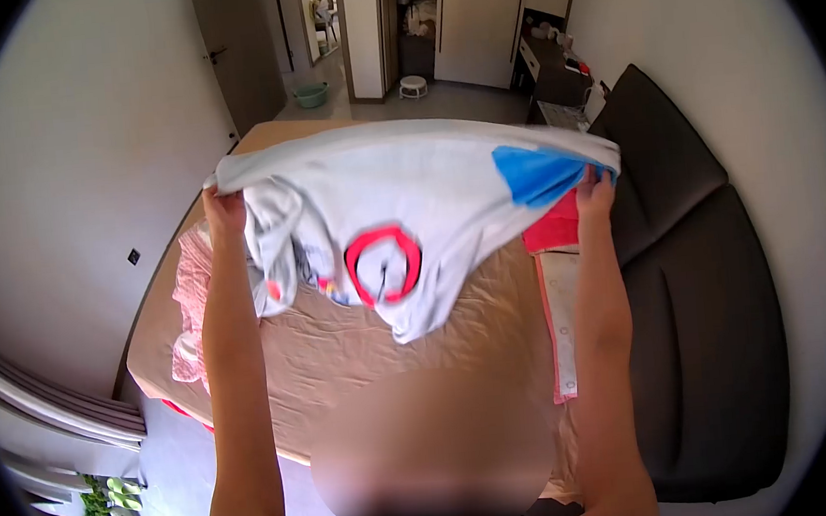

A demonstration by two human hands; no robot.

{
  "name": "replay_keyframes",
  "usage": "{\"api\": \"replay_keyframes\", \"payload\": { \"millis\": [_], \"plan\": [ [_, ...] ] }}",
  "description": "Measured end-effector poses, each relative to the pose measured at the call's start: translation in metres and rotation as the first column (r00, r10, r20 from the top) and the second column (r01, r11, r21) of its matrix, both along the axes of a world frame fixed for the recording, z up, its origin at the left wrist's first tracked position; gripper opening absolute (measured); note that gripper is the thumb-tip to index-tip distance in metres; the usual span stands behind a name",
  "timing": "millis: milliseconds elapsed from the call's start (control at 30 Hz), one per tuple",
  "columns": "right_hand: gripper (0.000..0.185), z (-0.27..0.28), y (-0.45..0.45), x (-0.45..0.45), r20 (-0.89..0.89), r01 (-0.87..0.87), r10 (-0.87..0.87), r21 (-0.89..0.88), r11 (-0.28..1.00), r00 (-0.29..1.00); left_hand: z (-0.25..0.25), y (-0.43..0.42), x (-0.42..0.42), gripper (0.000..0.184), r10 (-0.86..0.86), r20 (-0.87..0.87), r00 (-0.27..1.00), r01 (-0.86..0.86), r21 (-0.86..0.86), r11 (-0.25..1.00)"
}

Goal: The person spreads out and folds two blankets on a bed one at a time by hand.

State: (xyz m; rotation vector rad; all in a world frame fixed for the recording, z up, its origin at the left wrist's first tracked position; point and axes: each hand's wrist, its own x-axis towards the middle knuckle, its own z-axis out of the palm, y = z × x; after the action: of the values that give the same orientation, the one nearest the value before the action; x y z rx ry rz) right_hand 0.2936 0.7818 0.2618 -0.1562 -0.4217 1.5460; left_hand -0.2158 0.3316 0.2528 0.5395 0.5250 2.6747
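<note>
White blanket point(427, 194) shows a bright blue patch point(535, 176) and a red ring point(415, 260) edged in black.
The bedsheet point(491, 320) is plain tan, the headboard point(714, 322) dark brown, the basin point(311, 95) green.

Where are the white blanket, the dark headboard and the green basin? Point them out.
White blanket point(397, 183): head view, on the plain cloth above the red ring.
Dark headboard point(706, 283): head view, on its nearer panel.
Green basin point(312, 99): head view, on its outer wall.

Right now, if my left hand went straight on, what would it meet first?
After the white printed blanket in its grip, your left hand would probably meet the brown door; depth is unclear.
</note>
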Motion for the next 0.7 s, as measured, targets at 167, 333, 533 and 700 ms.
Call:
{"api": "replay_keyframes", "payload": {
  "millis": [167, 333, 533, 700],
  "plan": [
    [0.032, -0.063, -0.032, 0.037, 0.085, -0.047, 0.045, 0.021, 0.999, 0.995, -0.084, -0.048, 0.048, 0.027, 0.23, 0.29, 0.929, -0.136, -0.309, 0.941],
    [0.028, -0.171, -0.149, 0.097, 0.238, 0.004, 0.108, -0.427, 0.904, 0.965, -0.184, -0.105, 0.107, 0.032, 0.517, 0.461, 0.722, -0.059, -0.703, 0.709],
    [0.019, -0.317, -0.185, 0.163, 0.694, 0.069, 0.202, -0.342, 0.937, 0.691, -0.317, -0.172, 0.147, 0.023, 0.289, 0.04, 0.957, -0.048, -0.956, 0.29],
    [0.016, -0.382, -0.218, 0.207, 0.901, 0.143, 0.352, -0.395, 0.908, 0.252, -0.404, -0.198, 0.21, 0.018, 0.287, 0.18, 0.941, 0.149, -0.981, 0.128]
  ]
}}
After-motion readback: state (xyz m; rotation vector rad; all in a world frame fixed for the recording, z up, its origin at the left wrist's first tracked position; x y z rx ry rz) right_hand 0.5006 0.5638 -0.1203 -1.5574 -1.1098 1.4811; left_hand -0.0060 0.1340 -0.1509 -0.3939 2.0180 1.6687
